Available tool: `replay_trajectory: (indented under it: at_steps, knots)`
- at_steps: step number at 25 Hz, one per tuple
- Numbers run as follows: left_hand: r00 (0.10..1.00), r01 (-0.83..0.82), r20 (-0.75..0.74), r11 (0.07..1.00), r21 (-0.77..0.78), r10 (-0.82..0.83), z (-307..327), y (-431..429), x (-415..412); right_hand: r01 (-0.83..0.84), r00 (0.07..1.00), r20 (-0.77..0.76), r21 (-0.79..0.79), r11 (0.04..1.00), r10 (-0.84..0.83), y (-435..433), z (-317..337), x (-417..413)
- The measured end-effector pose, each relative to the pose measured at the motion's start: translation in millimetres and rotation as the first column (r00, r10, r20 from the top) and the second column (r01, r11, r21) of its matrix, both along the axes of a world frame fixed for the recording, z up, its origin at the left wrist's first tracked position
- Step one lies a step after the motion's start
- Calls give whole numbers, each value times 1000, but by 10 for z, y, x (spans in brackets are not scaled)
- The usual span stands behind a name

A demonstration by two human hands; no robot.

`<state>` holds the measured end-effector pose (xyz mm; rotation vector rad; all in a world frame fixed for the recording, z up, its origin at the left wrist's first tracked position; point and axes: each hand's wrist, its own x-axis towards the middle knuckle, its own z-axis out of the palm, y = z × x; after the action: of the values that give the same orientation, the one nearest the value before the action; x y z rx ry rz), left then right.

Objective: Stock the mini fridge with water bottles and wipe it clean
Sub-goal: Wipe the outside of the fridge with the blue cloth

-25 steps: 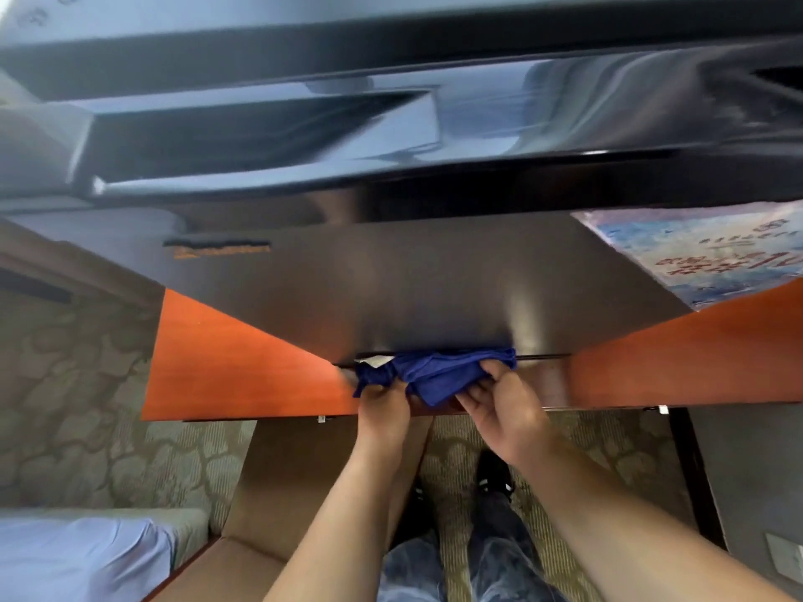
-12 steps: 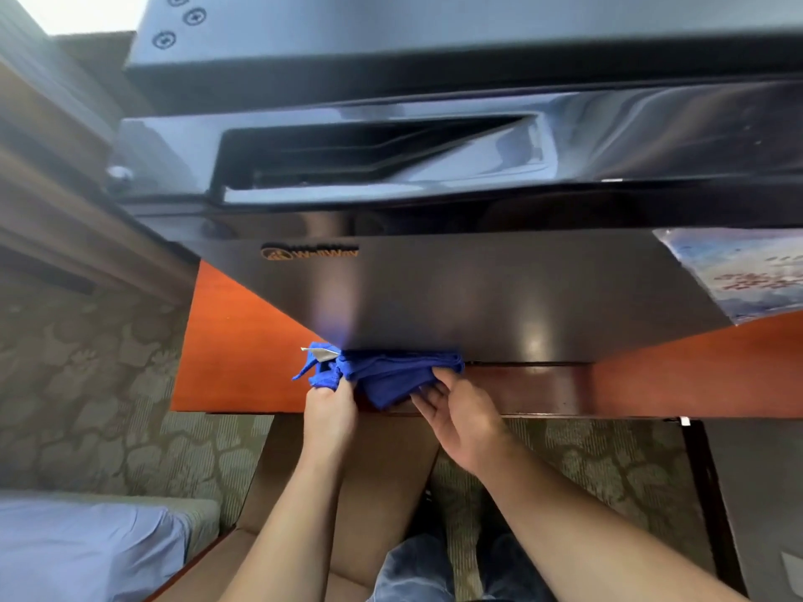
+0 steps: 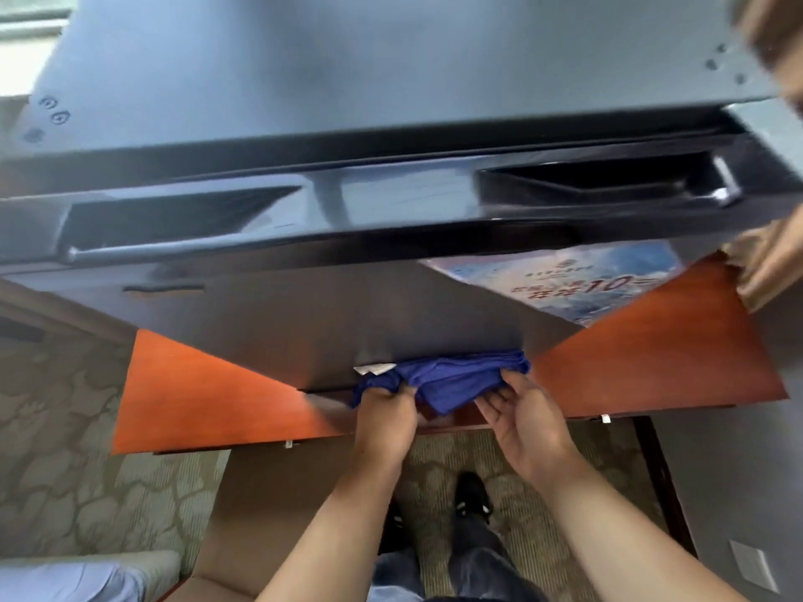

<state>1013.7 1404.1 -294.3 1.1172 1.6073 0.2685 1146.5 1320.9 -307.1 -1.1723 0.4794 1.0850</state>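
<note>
The mini fridge [image 3: 391, 323] stood closed on a reddish wooden shelf [image 3: 195, 401], its dark door facing the camera. A blue cloth [image 3: 452, 378] lay bunched against the door's bottom edge, near centre. The left hand [image 3: 384, 421] was clenched on the cloth's left end. The right hand [image 3: 528, 421] pinched its right end, fingers partly spread. A printed sticker [image 3: 578, 284] occupied the door's right side.

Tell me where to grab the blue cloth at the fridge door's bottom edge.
Take the blue cloth at its two ends, coming from below, as the left hand and right hand do. It lies bunched lengthwise along the fridge door's lower edge, with the folded middle sagging, so an end grip probably keeps it spread for wiping.
</note>
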Motion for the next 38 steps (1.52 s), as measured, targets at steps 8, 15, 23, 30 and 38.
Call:
replay_trajectory:
  at_steps: [8,15,23,30,38]
  knots:
    - [983,-66,171,997,-38,71,197,-338,590,-139,900,411,-40,989,143,-393,504,491]
    - [957,-5,290,999,44,-8,829,-438,725,-263,577,767,-148,953,279,-610,1128,757]
    - [853,149,392,879,452,-346,1906,-646,768,-379,355,934,106,919,39,-669,1908,800]
    - [806,254,244,687,680,-540,2219,-764,663,-392,395,917,215,894,-47,-503,1993,720]
    - [822,357,-162,271,894,-546,2173,-811,790,-406,648,745,163,899,158,-216,1952,851]
